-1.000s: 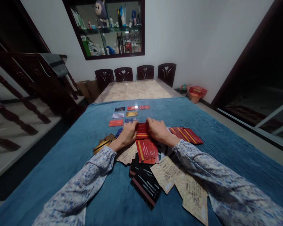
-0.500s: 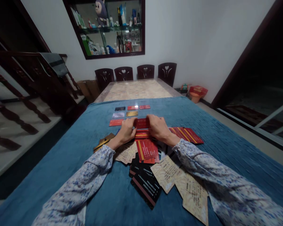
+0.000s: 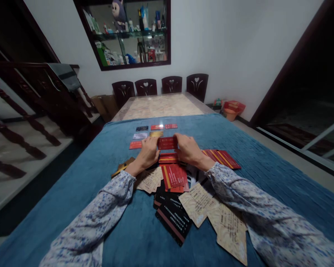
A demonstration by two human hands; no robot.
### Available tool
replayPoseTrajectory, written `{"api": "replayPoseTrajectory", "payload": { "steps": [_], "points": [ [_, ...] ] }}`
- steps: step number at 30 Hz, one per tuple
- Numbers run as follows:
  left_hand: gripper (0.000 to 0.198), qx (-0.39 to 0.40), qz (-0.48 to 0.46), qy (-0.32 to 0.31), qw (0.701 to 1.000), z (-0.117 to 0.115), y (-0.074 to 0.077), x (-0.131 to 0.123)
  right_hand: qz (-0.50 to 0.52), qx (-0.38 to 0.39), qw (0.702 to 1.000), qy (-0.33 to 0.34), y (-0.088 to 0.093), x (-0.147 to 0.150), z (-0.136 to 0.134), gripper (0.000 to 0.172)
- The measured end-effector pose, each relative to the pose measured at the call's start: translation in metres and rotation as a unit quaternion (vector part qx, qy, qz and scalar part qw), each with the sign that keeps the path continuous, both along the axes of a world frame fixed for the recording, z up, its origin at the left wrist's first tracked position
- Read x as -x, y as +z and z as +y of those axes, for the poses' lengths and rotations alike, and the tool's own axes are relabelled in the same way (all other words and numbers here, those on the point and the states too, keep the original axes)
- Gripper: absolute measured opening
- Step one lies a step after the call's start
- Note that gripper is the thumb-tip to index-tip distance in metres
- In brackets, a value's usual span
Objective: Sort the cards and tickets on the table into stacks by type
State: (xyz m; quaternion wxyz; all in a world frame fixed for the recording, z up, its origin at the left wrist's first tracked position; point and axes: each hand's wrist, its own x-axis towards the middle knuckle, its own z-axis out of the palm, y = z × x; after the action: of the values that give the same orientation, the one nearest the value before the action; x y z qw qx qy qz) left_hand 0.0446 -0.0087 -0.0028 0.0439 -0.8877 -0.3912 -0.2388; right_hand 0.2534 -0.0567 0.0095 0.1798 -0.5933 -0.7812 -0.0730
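Observation:
A dark red card (image 3: 167, 143) is held upright by its two short ends. My left hand (image 3: 149, 152) grips the left end and my right hand (image 3: 189, 150) the right end. Just below it, between the hands, lies a stack of red cards with yellow stripes (image 3: 168, 158). Nearer me are loose red cards (image 3: 174, 176), black cards (image 3: 174, 222) and beige cards (image 3: 231, 231). A fan of red striped cards (image 3: 222, 158) lies right of my right hand. Gold cards (image 3: 123, 166) are by my left wrist.
Beyond the hands, several cards lie in rows, among them a black card (image 3: 141, 128), a silver card (image 3: 140, 136) and a gold card (image 3: 156, 134). A blue cloth (image 3: 86, 174) covers the near table. Dark chairs (image 3: 172, 85) stand at the far end.
The held red card has risen slightly and now stands more upright, showing more of its face. Both hands have shifted very little and still hold it.

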Motion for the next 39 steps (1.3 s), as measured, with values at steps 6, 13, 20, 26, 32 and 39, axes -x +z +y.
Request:
{"api": "replayPoseTrajectory", "payload": {
  "steps": [6,13,20,26,32,39],
  "points": [
    [0.053,-0.016,0.030,0.018,0.999,-0.002,0.006,0.005,-0.012,0.002,1.000,0.003,0.002,0.003,0.002,0.038],
    [0.051,-0.030,0.054,0.034,0.997,-0.003,0.013,0.020,-0.053,-0.004,0.999,0.012,0.015,0.015,0.004,0.032],
    [0.056,-0.012,0.061,0.047,0.997,0.001,0.020,0.041,-0.051,0.024,0.997,0.045,0.026,0.034,0.015,0.034],
    [0.055,0.004,0.081,0.066,0.995,0.010,0.024,0.063,-0.053,0.046,0.996,0.060,0.032,0.054,0.024,0.035],
    [0.051,0.026,0.102,0.089,0.991,0.022,0.025,0.083,-0.057,0.057,0.994,0.075,0.033,0.074,0.037,0.034],
    [0.052,0.060,0.095,0.112,0.987,0.042,0.018,0.104,-0.061,0.072,0.992,0.088,0.028,0.095,0.059,0.033]
  ]
}}
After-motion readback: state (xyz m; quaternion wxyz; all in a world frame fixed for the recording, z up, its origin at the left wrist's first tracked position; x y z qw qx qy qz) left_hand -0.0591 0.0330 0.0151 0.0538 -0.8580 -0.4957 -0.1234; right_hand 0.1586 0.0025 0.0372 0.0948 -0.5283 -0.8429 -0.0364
